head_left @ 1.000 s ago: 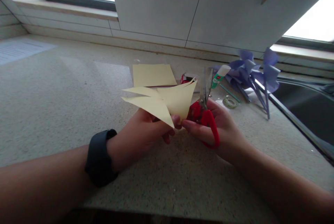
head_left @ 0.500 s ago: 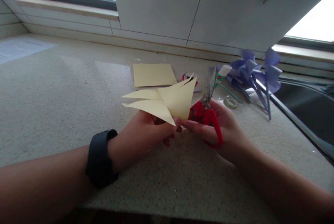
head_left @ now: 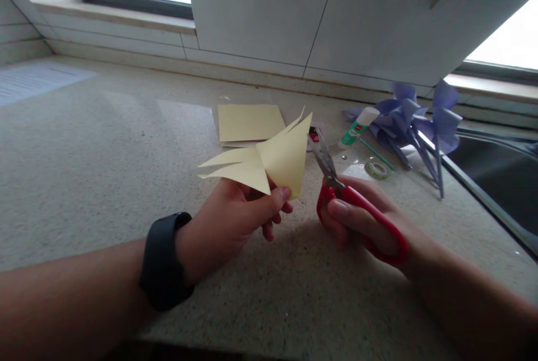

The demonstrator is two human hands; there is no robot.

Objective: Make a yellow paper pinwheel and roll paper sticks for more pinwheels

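A pale yellow sheet of paper (head_left: 279,160) with slits cut in from its corners is pinched in my left hand (head_left: 244,209), thumb on top near the lower right corner. Its cut flaps splay apart to the left and at the top. My right hand (head_left: 361,215) grips red-handled scissors (head_left: 361,204), thumb through one loop. The scissor blades are slightly apart and point up and left, just right of the paper. From this angle a small gap seems to separate blades and paper.
Behind the paper lies a stack of yellow sheets (head_left: 250,123). To the right are a glue stick (head_left: 357,128), a tape roll (head_left: 377,169), a thin green stick (head_left: 376,152) and several purple paper pinwheels (head_left: 420,117) beside a dark sink (head_left: 496,176). A printed sheet (head_left: 42,78) rests far left.
My right hand has moved off the paper's lower edge to the right. The scissors have swung from upright to pointing up-left, now held by the handles. My left hand keeps the paper.
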